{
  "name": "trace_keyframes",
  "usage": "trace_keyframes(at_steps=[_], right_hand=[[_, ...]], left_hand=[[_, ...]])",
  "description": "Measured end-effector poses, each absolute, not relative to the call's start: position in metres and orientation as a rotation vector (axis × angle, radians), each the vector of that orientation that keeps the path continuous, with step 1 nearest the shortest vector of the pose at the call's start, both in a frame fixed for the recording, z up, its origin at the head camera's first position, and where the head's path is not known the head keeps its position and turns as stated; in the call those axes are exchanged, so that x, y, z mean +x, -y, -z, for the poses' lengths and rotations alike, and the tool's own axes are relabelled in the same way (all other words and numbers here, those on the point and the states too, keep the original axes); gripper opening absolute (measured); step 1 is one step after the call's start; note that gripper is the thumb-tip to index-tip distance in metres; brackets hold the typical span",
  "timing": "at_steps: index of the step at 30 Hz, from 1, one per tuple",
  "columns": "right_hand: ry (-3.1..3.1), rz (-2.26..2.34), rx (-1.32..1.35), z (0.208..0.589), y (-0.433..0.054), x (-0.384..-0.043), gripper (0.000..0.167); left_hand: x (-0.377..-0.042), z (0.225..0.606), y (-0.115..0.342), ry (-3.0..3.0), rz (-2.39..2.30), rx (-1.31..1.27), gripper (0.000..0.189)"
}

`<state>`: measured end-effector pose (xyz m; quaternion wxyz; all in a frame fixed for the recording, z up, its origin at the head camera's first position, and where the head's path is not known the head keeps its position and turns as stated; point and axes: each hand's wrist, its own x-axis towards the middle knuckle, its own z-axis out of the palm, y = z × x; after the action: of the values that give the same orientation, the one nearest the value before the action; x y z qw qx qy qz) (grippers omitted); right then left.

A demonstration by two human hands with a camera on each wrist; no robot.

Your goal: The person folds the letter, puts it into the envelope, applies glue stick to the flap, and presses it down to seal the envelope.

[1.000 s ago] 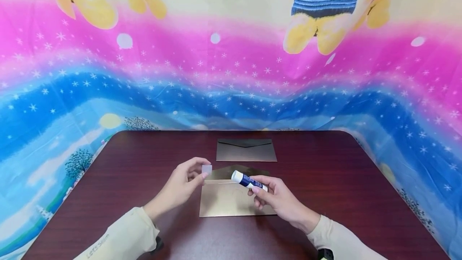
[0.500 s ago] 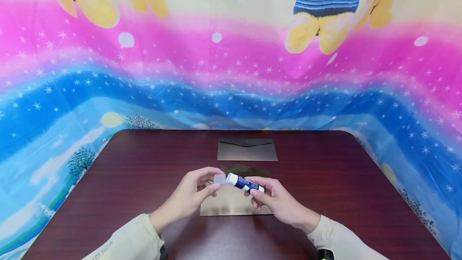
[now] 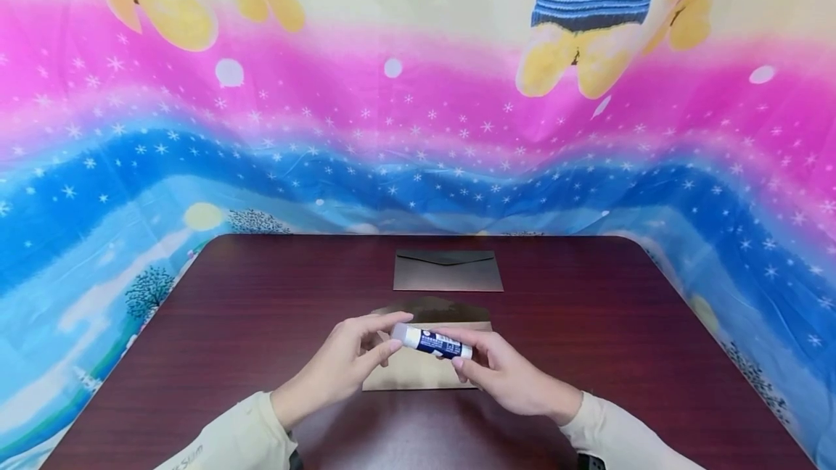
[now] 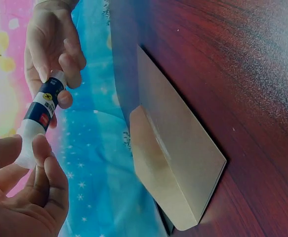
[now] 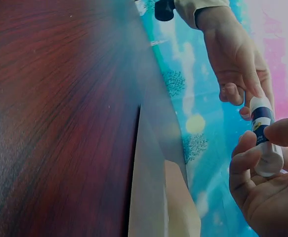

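Observation:
A glue stick point(image 3: 440, 344) with a dark blue label is held sideways between both hands, above the table. My right hand point(image 3: 516, 374) grips its base end between thumb and fingers. At the other end, my left hand point(image 3: 346, 354) pinches the translucent cap point(image 4: 29, 140), which sits over the tip of the tube. Below the hands lies a gold envelope point(image 3: 418, 376), its pointed flap point(image 3: 434, 307) opened out toward the far side. The hands and the glue stick cover part of that envelope in the head view.
Farther back on the dark red wooden table point(image 3: 281, 281) lies a second envelope point(image 3: 448, 274), grey-brown with its flap folded down. A printed cloth point(image 3: 418, 165) hangs behind and around the table's edges.
My left hand has moved right and slightly down, bringing the cap from apart onto the glue stick's tip. The right hand has turned the stick nearer level.

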<state>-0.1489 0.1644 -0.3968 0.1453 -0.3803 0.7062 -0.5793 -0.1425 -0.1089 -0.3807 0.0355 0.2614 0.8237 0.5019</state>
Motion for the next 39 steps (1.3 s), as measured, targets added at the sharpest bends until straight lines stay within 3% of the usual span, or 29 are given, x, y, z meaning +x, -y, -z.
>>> trace_keyframes(at_steps=[10,20,32,39], right_hand=[[-2.365,1.463,-1.022,0.394,-0.167,-0.146,0.037],[-2.536,1.208,-1.192,0.39,-0.166,-0.14,0.032],[-2.52,1.261,-1.211,0.383,-0.16,-0.14,0.028],[-2.495,1.289,-1.214,0.384,-0.16,-0.141,0.024]], left_hand=[[-0.142,0.382,0.109,-2.576,-1.372,0.851,0.035],[-0.138,0.394,0.111,-2.818,-1.093,1.419,0.018],[-0.137,0.389,0.111,-2.888,-1.089,1.485,0.025],[-0.136,0.392,0.108,-2.878,-1.112,1.526,0.018]])
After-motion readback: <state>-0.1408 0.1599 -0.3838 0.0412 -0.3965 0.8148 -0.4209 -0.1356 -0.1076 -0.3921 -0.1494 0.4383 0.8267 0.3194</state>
